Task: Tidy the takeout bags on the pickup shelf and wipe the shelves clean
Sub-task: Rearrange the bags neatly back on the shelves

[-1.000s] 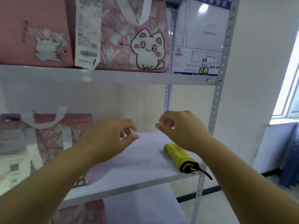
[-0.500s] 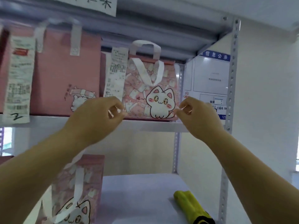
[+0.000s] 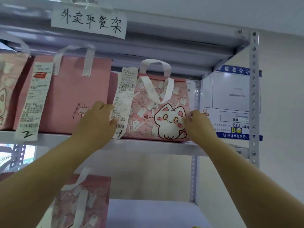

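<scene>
The left hand and right hand grip the cat bag (upper shelf).

The left edge cuts off the leftmost bag, and print on the receipt is illegible.

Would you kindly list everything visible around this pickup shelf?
Grey metal shelf rack: one, grey, holding bags.
Pink cat-print fabric takeout bag: one, pink-white, upper shelf, right.
Plain pink fabric bag: one, pink, upper shelf, middle.
Other cat-print bags: two, pink, upper shelf far left; lower shelf.
Paper receipts: two, white, on the first two bags.
Handwritten paper sign: one, white, taped above.
Wall notice: one, blue-white, behind rack.
Left grip: bare hand, holding first bag's left edge.
Right grip: bare hand, pinching its right edge.
</scene>
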`<move>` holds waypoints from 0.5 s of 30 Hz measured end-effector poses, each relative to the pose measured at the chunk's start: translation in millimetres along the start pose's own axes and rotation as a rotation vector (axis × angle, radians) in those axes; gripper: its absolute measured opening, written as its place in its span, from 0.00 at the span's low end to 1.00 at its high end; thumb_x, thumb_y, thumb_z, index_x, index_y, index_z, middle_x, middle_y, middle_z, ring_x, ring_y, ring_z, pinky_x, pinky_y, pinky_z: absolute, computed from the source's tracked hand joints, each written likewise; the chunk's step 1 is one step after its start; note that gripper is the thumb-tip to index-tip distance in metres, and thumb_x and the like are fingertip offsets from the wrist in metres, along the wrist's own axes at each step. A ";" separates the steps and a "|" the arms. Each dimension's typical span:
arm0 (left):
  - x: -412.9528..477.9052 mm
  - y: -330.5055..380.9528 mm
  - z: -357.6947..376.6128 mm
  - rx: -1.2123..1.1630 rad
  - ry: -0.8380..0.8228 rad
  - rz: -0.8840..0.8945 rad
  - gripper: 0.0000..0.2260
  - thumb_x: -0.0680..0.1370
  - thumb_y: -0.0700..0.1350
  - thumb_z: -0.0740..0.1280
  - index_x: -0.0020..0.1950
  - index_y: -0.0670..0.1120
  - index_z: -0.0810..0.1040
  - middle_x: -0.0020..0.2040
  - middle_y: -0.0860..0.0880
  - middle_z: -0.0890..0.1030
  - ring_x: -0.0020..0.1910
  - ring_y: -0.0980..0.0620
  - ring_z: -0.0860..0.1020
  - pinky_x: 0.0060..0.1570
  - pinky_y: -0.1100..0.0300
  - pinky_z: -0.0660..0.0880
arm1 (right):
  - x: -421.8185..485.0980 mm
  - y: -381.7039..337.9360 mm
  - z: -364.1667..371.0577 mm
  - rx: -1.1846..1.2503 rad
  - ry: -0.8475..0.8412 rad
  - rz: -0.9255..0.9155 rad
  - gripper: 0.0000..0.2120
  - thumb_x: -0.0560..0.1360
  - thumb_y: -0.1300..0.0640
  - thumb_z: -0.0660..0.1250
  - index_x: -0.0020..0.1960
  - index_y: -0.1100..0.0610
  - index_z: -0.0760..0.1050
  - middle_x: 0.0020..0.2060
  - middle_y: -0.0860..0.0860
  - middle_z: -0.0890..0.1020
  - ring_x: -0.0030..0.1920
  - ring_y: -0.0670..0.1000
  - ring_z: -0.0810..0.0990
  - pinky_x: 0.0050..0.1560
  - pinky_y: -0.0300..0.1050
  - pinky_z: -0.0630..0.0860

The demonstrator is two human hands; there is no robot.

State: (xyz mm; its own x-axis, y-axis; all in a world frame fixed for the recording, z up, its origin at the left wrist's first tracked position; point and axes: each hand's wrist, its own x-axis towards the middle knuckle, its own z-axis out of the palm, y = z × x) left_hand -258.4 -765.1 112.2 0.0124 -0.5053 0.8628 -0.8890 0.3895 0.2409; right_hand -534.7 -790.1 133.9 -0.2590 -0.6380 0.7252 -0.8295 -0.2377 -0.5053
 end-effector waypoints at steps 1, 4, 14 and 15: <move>0.8 1.1 1.9 0.004 -0.001 -0.007 0.19 0.78 0.46 0.63 0.68 0.43 0.68 0.62 0.44 0.69 0.57 0.42 0.72 0.55 0.49 0.69 | 1.5 2.8 1.1 -0.004 0.017 -0.003 0.06 0.78 0.53 0.57 0.50 0.55 0.68 0.41 0.51 0.75 0.38 0.50 0.74 0.33 0.43 0.67; 2.0 4.0 6.1 -0.004 0.007 -0.013 0.19 0.78 0.46 0.63 0.68 0.42 0.68 0.61 0.44 0.69 0.54 0.42 0.74 0.51 0.52 0.70 | 4.1 9.5 1.0 0.036 0.040 -0.002 0.07 0.78 0.52 0.59 0.49 0.55 0.69 0.40 0.51 0.76 0.39 0.50 0.75 0.35 0.46 0.71; -2.9 18.0 1.5 -0.226 0.025 0.098 0.12 0.78 0.49 0.63 0.60 0.48 0.75 0.50 0.52 0.78 0.46 0.51 0.76 0.42 0.58 0.74 | -19.5 26.2 -27.7 0.158 0.223 -0.028 0.05 0.79 0.54 0.58 0.50 0.54 0.69 0.37 0.44 0.75 0.37 0.43 0.73 0.30 0.39 0.65; -6.0 21.0 -2.1 -0.276 0.030 0.126 0.11 0.78 0.49 0.64 0.58 0.49 0.76 0.48 0.54 0.78 0.45 0.53 0.77 0.39 0.61 0.74 | -25.7 26.9 -32.6 0.165 0.254 -0.043 0.03 0.79 0.53 0.58 0.49 0.53 0.68 0.37 0.41 0.73 0.37 0.40 0.71 0.30 0.37 0.64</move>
State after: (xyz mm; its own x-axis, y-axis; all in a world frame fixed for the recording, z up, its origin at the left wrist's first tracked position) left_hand -276.2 -752.3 112.9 -0.0728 -0.4188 0.9052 -0.7266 0.6440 0.2395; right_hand -566.5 -756.2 117.0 -0.3582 -0.4260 0.8308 -0.7564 -0.3892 -0.5257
